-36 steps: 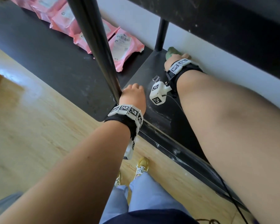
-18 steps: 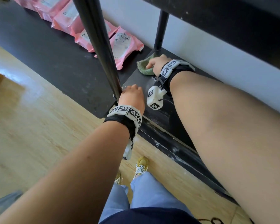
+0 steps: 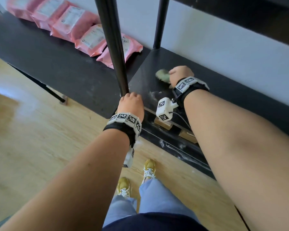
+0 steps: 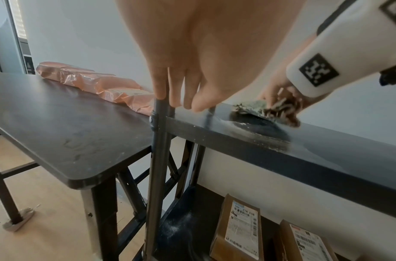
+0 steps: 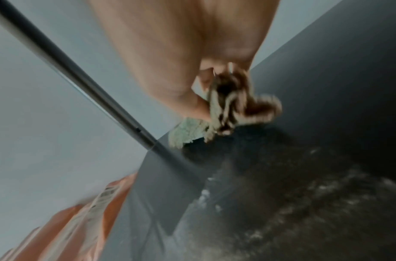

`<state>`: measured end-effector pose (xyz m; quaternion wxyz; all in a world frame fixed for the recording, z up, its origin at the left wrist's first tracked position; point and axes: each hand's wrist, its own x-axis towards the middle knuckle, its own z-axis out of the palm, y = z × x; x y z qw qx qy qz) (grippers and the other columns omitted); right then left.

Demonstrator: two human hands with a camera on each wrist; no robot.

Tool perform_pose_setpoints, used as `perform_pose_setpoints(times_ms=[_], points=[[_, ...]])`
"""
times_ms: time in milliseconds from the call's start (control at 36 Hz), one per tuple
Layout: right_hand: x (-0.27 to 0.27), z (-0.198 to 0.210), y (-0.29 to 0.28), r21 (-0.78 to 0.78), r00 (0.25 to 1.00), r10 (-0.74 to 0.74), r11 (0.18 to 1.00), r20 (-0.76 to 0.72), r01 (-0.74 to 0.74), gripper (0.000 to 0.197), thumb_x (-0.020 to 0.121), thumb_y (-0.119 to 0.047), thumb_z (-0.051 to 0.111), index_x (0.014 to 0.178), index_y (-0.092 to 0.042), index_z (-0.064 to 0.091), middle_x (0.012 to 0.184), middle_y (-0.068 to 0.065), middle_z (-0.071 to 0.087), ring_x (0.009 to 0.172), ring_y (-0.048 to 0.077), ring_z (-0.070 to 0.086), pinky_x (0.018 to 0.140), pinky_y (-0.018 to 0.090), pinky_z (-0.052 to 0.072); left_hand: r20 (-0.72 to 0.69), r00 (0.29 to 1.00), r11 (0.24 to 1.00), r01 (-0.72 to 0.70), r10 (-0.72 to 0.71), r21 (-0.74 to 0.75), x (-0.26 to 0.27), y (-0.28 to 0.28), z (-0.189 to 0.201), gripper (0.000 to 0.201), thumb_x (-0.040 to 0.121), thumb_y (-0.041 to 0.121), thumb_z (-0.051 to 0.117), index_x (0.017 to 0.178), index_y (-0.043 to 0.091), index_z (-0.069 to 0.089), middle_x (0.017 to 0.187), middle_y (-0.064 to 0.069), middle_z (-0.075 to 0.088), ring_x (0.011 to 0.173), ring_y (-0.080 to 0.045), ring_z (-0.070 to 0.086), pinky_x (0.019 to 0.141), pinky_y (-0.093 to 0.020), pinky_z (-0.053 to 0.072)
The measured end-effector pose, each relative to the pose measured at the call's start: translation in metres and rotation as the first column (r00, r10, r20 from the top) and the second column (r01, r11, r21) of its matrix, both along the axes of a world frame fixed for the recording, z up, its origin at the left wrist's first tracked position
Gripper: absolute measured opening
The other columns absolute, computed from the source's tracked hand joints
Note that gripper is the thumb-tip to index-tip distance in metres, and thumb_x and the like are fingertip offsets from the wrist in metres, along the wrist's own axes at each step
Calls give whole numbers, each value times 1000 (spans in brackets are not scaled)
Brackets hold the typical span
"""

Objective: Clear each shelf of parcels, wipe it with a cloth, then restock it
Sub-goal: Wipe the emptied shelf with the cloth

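My right hand grips a crumpled green cloth and presses it on the black shelf, near its left end. Dusty white streaks mark the shelf surface in front of the cloth. The right wrist view shows the same cloth, blurred, bunched under my fingers. My left hand is curled round the black front post where it meets the shelf's front left corner. Several pink parcels lie in a row on the black table to the left.
A rear post stands at the shelf's back left corner against the pale wall. Another dark shelf hangs overhead at the upper right. Brown box parcels stand on the lower shelf. Wooden floor and my feet are below.
My right hand has swept the cloth from the back of the shelf by the wall, leftward and then forward. My left hand has stayed on the post.
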<state>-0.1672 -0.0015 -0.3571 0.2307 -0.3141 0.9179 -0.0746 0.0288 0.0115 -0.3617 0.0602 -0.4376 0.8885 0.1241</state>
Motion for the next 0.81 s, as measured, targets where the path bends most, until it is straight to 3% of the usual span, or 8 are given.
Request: perform_pose_setpoints(times_ms=[83, 139, 250, 361, 444, 528, 667, 805], points=[[1, -5, 18, 1, 988, -154, 988, -8, 154, 65, 85, -68, 29, 125, -27, 59, 132, -3, 54, 122, 26, 53, 104, 45, 35, 12, 1000, 1000, 17, -17, -6, 9, 2, 0, 38, 85, 3, 48, 123, 7, 52, 125, -7, 53, 118, -28, 47, 103, -38, 37], [10, -8, 22, -28, 986, -159, 987, 42, 160, 49, 91, -55, 42, 131, -28, 52, 138, -2, 46, 127, 22, 47, 98, 32, 34, 3, 1000, 1000, 12, -12, -9, 13, 2, -1, 42, 85, 2, 48, 126, 8, 52, 128, -7, 53, 121, -28, 46, 104, -38, 37], [40, -13, 22, -68, 971, -185, 978, 149, 197, 59, 83, -49, 65, 129, -15, 50, 133, 10, 48, 120, 30, 53, 103, 40, 42, 22, 999, 1000, 23, -23, 3, 20, 2, 0, 46, 84, 3, 51, 129, 8, 52, 132, -7, 51, 122, -28, 45, 104, -38, 37], [59, -11, 28, -10, 969, -195, 980, 154, 199, 55, 77, -40, 74, 126, -18, 60, 127, 9, 57, 109, 33, 60, 95, 39, 49, 18, 999, 999, 41, -41, -3, 21, 4, 6, 43, 83, 1, 49, 126, 7, 53, 130, -8, 52, 121, -29, 46, 104, -38, 38], [63, -9, 42, 48, 975, -123, 992, 183, 116, 31, 80, -33, 74, 108, -19, 73, 112, 6, 68, 97, 28, 66, 92, 37, 52, 16, 998, 998, 55, -55, -10, 20, 6, 10, 42, 83, 2, 49, 125, 7, 53, 127, -8, 53, 120, -29, 46, 104, -38, 37], [56, -6, 60, -29, 962, -164, 984, 218, 175, 15, 85, -24, 69, 96, -20, 78, 104, 2, 72, 91, 25, 67, 88, 33, 54, 15, 997, 998, 70, -70, -10, 21, 5, 11, 40, 84, 3, 49, 123, 7, 53, 125, -8, 53, 119, -29, 47, 103, -38, 38], [34, -3, 99, -51, 934, -356, 933, 21, 357, 33, 90, -31, 50, 117, -31, 69, 128, 2, 59, 118, 30, 55, 101, 43, 45, 20, 997, 998, 68, -68, -7, 26, 7, 13, 35, 88, 9, 51, 123, 5, 53, 126, -11, 54, 119, -32, 47, 102, -40, 39], [47, -10, 105, -68, 885, -452, 885, 110, 461, 42, 86, -47, 56, 119, -24, 66, 124, 3, 62, 115, 28, 57, 98, 37, 46, 25, 997, 998, 67, -67, -12, 38, 6, 7, 34, 90, 10, 46, 122, 5, 55, 127, -11, 54, 118, -32, 48, 100, -41, 40]])
